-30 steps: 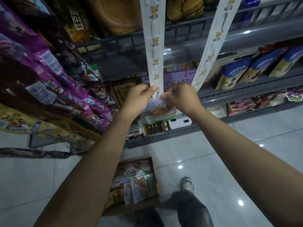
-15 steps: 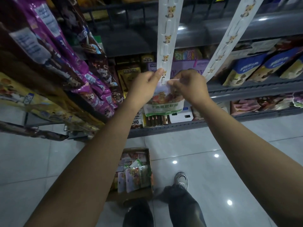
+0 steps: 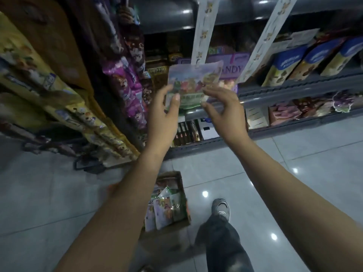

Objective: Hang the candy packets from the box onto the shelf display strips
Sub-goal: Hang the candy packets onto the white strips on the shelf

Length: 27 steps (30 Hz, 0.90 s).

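The candy packet [image 3: 193, 85] hangs at the bottom of the left display strip [image 3: 203, 30], with its top edge up and a little tilted. It is taller than it is wide. Behind the packet is a purple candy box [image 3: 233, 68] on the shelf [image 3: 294, 89]. To the packet's left hang purple bags [image 3: 125, 83]. My left hand [image 3: 164, 114] touches the packet's lower left side with loose fingers. My right hand [image 3: 224, 110] is just below it, fingers spread, holding nothing. Far under the packet, the box [image 3: 183, 193] sits on the floor with more packets.
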Tool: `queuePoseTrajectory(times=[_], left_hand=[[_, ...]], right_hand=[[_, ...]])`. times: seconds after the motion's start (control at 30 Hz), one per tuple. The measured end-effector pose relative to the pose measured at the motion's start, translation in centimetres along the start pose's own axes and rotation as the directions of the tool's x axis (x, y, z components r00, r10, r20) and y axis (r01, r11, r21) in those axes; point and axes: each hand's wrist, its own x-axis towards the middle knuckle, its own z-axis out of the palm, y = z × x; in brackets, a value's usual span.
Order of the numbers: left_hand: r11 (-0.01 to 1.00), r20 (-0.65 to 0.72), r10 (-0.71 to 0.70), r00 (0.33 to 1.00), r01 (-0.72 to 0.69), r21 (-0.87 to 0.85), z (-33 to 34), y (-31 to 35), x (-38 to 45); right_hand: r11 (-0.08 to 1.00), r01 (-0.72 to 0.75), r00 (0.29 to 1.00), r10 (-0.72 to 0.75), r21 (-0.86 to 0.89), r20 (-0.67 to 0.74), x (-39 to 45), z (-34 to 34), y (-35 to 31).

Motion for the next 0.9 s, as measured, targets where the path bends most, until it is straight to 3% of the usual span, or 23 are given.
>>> queuePoseTrajectory(times=[0.2,0.43,0.6,0.7,0.9], left_hand=[[0.991,0.145,-0.132,0.981,0.126,0.051,-1.4,-10.2,-7.1],[0.892,0.158,-0.453,0.877,0.444,0.09,0.6,-26.0,-12.0],[0.826,0.111,-0.543,0.832,0.506,0.248,0.9,-36.3,-14.6],[0.735,0.038,-0.627,0.778,0.575,0.359,1.0,-42.2,-15.6],[0.606,-0.113,-0.731,0.673,0.717,0.346,1.3,-50.4,-18.7]], right_hand=[[0.985,-0.147,0.989,0.148,0.089,-0.007,-9.6,7.1,2.1],[0.895,-0.433,0.898,0.416,0.109,0.145,-17.9,17.3,10.8],[0.837,-0.543,0.818,0.511,0.063,0.264,-22.0,23.8,17.4],[0.8,-0.599,0.74,0.564,-0.022,0.367,-24.1,27.5,21.2],[0.781,-0.586,0.583,0.591,-0.216,0.558,-28.0,32.6,27.0]])
